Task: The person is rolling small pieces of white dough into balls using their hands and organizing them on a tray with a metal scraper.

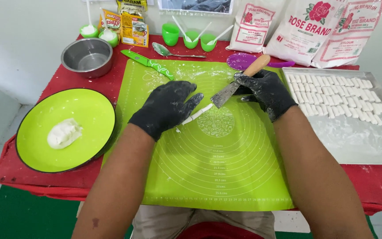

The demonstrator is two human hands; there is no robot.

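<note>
Both my hands wear black gloves dusted with flour. My left hand (166, 107) lies flat, palm down, on a thin white roll of dough (198, 113) on the green silicone mat (217, 177). My right hand (266, 90) grips a metal scraper with a wooden handle (227, 93), its blade angled down just above the free end of the roll.
A green plate (89, 110) with a lump of white dough (64, 133) is at the left. A metal tray (359, 141) with several cut dough pieces is at the right. A steel bowl (87, 56), green knife (149, 63), spoon, cups and flour bags stand behind.
</note>
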